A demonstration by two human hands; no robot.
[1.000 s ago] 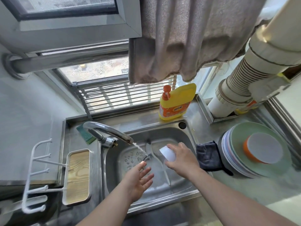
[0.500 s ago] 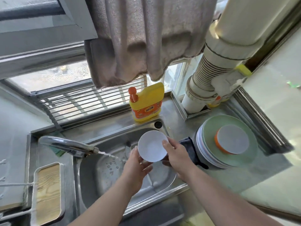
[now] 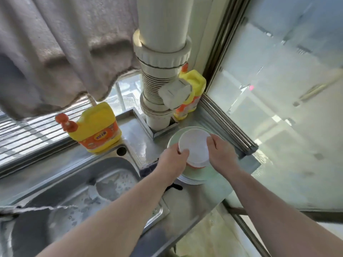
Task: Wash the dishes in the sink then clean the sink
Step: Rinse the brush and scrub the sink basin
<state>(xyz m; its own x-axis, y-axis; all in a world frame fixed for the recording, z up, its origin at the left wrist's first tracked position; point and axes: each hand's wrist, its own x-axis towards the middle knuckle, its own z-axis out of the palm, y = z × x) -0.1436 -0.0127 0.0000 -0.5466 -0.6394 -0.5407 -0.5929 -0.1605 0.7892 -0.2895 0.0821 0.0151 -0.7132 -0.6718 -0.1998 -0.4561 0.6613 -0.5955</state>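
Observation:
A small white dish (image 3: pixel 194 145) sits upside down on an orange-rimmed bowl (image 3: pixel 194 165) atop a stack of pale green plates (image 3: pixel 202 176), on the steel counter right of the sink. My left hand (image 3: pixel 171 162) grips the dish's left rim, thumb on top. My right hand (image 3: pixel 220 153) holds its right rim with curled fingers. The steel sink (image 3: pixel 78 193) lies lower left, wet, with no dish showing in its visible part.
A yellow detergent bottle (image 3: pixel 96 128) stands behind the sink; a second yellow bottle (image 3: pixel 193 93) is tucked behind the thick white pipe (image 3: pixel 163 71). A dark cloth (image 3: pixel 148 167) lies between sink and plates. A grey towel (image 3: pixel 61 49) hangs overhead. A glass panel (image 3: pixel 278 108) bounds the right.
Both hands carried the white dish from over the sink to the right and set it upside down on the plate stack. The view swung right; the tap left the frame.

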